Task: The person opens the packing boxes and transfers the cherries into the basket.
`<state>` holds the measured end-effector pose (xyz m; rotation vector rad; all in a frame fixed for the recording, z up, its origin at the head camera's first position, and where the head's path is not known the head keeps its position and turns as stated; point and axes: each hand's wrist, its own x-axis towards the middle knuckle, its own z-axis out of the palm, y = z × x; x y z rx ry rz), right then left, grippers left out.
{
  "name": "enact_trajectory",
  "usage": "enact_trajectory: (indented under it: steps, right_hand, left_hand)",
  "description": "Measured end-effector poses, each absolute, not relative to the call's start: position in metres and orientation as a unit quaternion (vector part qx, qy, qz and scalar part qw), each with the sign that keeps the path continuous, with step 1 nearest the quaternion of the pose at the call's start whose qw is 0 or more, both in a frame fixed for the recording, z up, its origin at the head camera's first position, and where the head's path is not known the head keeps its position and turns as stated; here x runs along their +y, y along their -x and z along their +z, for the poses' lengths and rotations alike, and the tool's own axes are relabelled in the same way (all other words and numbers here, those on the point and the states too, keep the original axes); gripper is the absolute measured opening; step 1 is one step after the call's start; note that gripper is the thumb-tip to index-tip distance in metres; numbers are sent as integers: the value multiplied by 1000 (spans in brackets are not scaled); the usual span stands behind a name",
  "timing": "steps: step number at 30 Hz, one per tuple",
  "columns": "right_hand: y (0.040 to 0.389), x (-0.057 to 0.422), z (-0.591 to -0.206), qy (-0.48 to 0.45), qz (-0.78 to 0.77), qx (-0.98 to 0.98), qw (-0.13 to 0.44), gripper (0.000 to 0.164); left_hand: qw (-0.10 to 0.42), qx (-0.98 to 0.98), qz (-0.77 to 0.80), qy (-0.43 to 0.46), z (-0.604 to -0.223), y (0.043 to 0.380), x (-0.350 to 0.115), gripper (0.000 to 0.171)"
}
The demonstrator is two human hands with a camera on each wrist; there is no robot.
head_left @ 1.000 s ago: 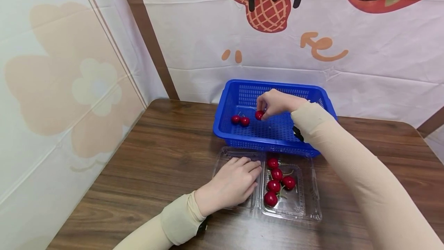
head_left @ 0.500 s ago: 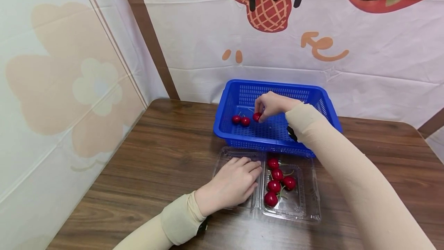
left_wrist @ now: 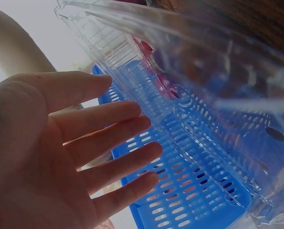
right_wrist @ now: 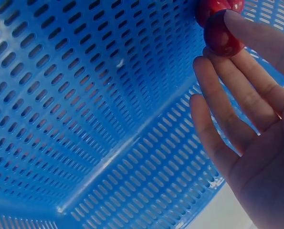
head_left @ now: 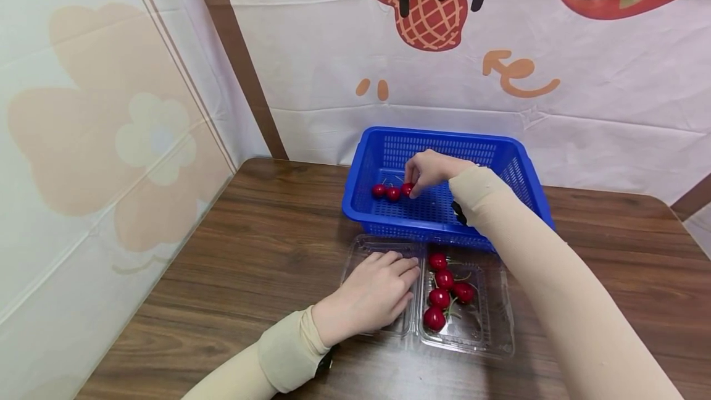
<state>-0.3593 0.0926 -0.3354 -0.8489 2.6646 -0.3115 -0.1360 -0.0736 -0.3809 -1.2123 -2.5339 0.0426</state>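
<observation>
Over the blue basket [head_left: 444, 226], my right hand [head_left: 436, 168] pinches a cherry [head_left: 407, 190] between thumb and fingers. In the right wrist view this cherry [right_wrist: 222, 36] sits against other cherries, the remaining fingers spread loosely. Two cherries [head_left: 386, 192] lie on the basket floor just left of the hand. My left hand [head_left: 369, 294] rests, palm down and fingers extended, over the left half of a clear plastic clamshell box [head_left: 354, 253]. Its fingers look straight and hold nothing in the left wrist view. Several stemmed cherries [head_left: 439, 298] lie in the box's right half.
The basket stands on a brown wooden table [head_left: 222, 276], directly behind the clear box. A printed white cloth [head_left: 311, 66] hangs behind the table, and another pale cloth [head_left: 66, 202] hangs along the left side.
My right hand has moved slightly left and down inside the basket, bringing the pinched cherry beside the two others. My left hand has stayed in place.
</observation>
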Motion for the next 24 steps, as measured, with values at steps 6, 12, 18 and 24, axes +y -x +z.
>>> enact_trajectory:
  steps: [6, 12, 18, 24]
  right_hand:
    - [361, 92, -337, 280, -115, 937, 173, 30]
    - [362, 92, -340, 271, -120, 938, 182, 31]
    - [364, 90, -345, 268, -120, 937, 188, 31]
    - [366, 90, -349, 253, -114, 940, 198, 33]
  left_hand:
    - [168, -890, 15, 424, -381, 136, -74, 38]
    - [168, -889, 16, 425, -381, 135, -75, 38]
    - [169, -888, 12, 427, -381, 136, -76, 37]
    - [172, -887, 10, 429, -382, 137, -76, 37]
